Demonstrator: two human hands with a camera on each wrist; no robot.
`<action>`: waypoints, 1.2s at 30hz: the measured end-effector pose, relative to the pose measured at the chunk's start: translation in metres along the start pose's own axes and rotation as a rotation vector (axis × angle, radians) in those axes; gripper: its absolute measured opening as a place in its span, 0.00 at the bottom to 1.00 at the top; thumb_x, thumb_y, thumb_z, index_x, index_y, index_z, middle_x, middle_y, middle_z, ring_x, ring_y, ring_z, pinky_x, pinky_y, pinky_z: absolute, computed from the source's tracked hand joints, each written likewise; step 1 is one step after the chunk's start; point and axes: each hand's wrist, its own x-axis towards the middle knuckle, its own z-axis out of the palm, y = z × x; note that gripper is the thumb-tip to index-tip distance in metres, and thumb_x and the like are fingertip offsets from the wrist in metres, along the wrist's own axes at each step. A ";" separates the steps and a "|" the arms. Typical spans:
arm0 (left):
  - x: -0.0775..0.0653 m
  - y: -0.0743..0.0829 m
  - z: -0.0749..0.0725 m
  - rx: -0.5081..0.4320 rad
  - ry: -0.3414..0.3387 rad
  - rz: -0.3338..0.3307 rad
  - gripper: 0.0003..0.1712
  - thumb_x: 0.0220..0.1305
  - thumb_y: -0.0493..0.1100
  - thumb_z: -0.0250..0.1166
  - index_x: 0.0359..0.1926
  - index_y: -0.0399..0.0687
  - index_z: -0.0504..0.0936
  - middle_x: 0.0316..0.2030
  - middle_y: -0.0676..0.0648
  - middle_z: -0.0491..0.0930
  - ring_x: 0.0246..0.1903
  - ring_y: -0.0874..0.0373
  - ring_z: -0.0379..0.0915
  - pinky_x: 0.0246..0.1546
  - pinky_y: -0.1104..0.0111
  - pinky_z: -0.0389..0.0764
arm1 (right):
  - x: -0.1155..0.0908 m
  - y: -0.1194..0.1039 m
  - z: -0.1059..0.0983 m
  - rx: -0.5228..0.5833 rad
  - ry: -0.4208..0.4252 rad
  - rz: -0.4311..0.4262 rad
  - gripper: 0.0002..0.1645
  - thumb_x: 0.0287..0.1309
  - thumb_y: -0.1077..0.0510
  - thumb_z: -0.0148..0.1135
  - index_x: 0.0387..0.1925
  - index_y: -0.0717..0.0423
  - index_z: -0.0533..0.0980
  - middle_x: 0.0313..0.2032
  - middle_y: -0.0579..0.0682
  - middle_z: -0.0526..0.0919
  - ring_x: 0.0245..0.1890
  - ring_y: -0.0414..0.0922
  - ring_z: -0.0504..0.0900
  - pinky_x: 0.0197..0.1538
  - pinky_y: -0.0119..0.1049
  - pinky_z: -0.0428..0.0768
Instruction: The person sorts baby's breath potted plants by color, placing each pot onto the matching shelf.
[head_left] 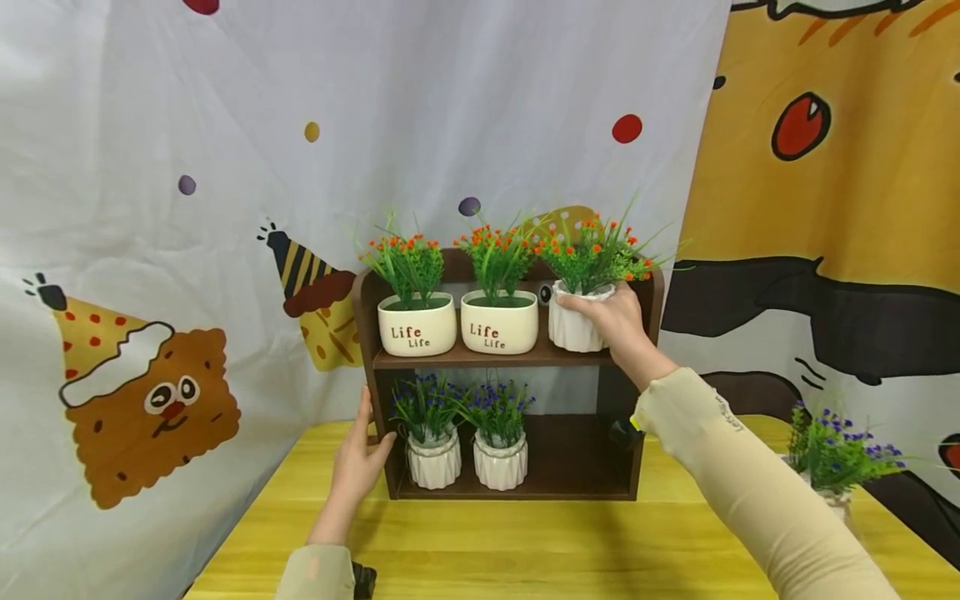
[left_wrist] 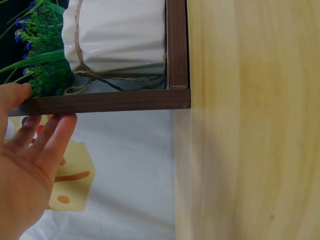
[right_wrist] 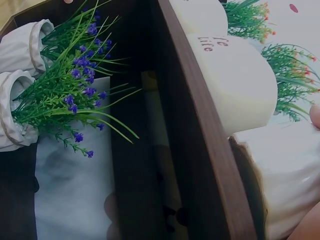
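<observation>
A dark brown two-tier shelf (head_left: 525, 358) stands on the table. My right hand (head_left: 617, 321) grips a white ribbed pot (head_left: 573, 323) of orange flowers at the right end of the upper tier. In the right wrist view, this pot (right_wrist: 292, 170) is beside the shelf board's edge, fingers at its side. My left hand (head_left: 358, 467) holds the shelf's left side panel; the left wrist view shows the thumb (left_wrist: 17, 92) over the panel's edge and the other fingers along its outer face. Two cream "Life" pots (head_left: 417, 325) of orange flowers share the upper tier.
Two white pots (head_left: 435, 460) of blue-purple flowers, tied with twine, stand on the lower tier's left half. Another purple-flowered plant (head_left: 840, 454) is on the wooden table (head_left: 480, 550) at the right, partly behind my right sleeve. A cartoon-printed cloth (head_left: 420, 100) hangs behind.
</observation>
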 end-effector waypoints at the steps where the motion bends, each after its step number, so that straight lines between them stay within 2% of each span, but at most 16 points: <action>1: 0.000 0.000 0.000 0.002 0.002 0.001 0.54 0.62 0.37 0.67 0.78 0.59 0.41 0.60 0.30 0.71 0.42 0.36 0.79 0.41 0.43 0.77 | 0.001 0.001 0.001 0.002 -0.002 0.006 0.75 0.47 0.35 0.71 0.75 0.58 0.31 0.75 0.59 0.32 0.74 0.54 0.40 0.70 0.52 0.54; 9: -0.001 0.003 -0.001 -0.017 -0.006 -0.009 0.54 0.62 0.36 0.67 0.78 0.58 0.42 0.60 0.29 0.70 0.43 0.37 0.79 0.40 0.45 0.79 | 0.006 0.008 0.006 0.028 -0.011 0.018 0.75 0.48 0.36 0.71 0.75 0.56 0.29 0.75 0.58 0.31 0.74 0.54 0.38 0.71 0.52 0.53; 16: -0.001 0.004 -0.001 -0.006 -0.010 -0.009 0.55 0.62 0.37 0.67 0.78 0.61 0.40 0.60 0.29 0.71 0.43 0.37 0.79 0.41 0.45 0.78 | 0.007 0.012 0.004 0.011 -0.022 0.002 0.75 0.48 0.36 0.71 0.75 0.58 0.29 0.75 0.59 0.31 0.74 0.54 0.39 0.70 0.53 0.54; 26: -0.001 0.003 0.000 -0.005 -0.020 -0.036 0.54 0.64 0.38 0.66 0.78 0.61 0.40 0.60 0.29 0.71 0.43 0.36 0.78 0.42 0.44 0.78 | 0.008 0.008 0.005 -0.035 -0.063 0.027 0.74 0.50 0.34 0.68 0.75 0.57 0.28 0.75 0.60 0.31 0.74 0.57 0.38 0.70 0.55 0.52; 31: -0.001 0.001 0.001 0.006 -0.017 -0.035 0.53 0.64 0.38 0.66 0.78 0.59 0.41 0.61 0.31 0.71 0.45 0.35 0.77 0.43 0.42 0.75 | 0.002 0.013 0.003 -0.020 -0.059 -0.052 0.72 0.51 0.34 0.68 0.76 0.57 0.30 0.75 0.59 0.35 0.74 0.57 0.41 0.70 0.56 0.53; 36: 0.001 0.000 0.000 0.008 -0.025 -0.044 0.53 0.65 0.39 0.65 0.78 0.60 0.40 0.62 0.31 0.69 0.46 0.34 0.76 0.43 0.41 0.74 | -0.014 0.012 -0.002 -0.030 -0.045 -0.150 0.66 0.56 0.34 0.63 0.76 0.55 0.35 0.75 0.56 0.36 0.74 0.54 0.40 0.70 0.56 0.53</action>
